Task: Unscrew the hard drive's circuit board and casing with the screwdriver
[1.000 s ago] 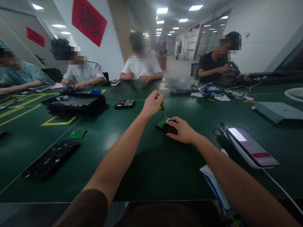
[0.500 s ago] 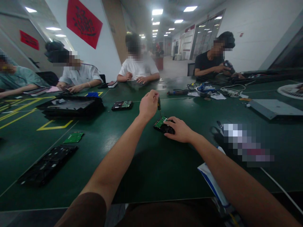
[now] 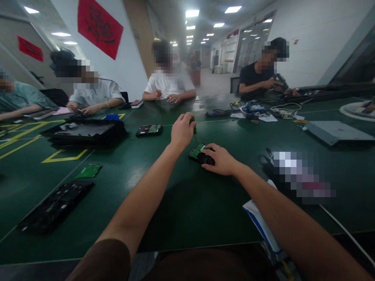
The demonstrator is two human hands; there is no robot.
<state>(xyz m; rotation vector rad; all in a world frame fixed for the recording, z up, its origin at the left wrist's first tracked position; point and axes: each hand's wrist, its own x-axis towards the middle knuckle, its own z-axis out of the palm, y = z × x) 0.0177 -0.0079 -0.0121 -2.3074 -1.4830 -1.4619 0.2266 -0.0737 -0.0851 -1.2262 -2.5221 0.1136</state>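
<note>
My left hand point(image 3: 181, 132) is closed around the dark handle of a screwdriver point(image 3: 195, 130). The screwdriver stands nearly upright, its thin shaft reaching down to the green circuit board point(image 3: 197, 150) on a small black hard drive point(image 3: 202, 157). Whether the tip sits in a screw is too small to see. My right hand point(image 3: 220, 159) grips the drive from its right side, thumb at the near edge and fingers over the top. The drive lies flat on the green table point(image 3: 164, 210).
To the left lie a loose green circuit board point(image 3: 89, 170), a black plastic frame point(image 3: 57, 207) and stacked black trays point(image 3: 84, 132). Another hard drive point(image 3: 149, 130) is farther back. Cables point(image 3: 254, 109) and a metal box point(image 3: 340, 132) lie at right. Several people sit across the table.
My left fingers have shifted on the screwdriver handle, from a pinch at its top to a looser curl with the thumb lower. My right hand stays on the drive. The view has shifted slightly.
</note>
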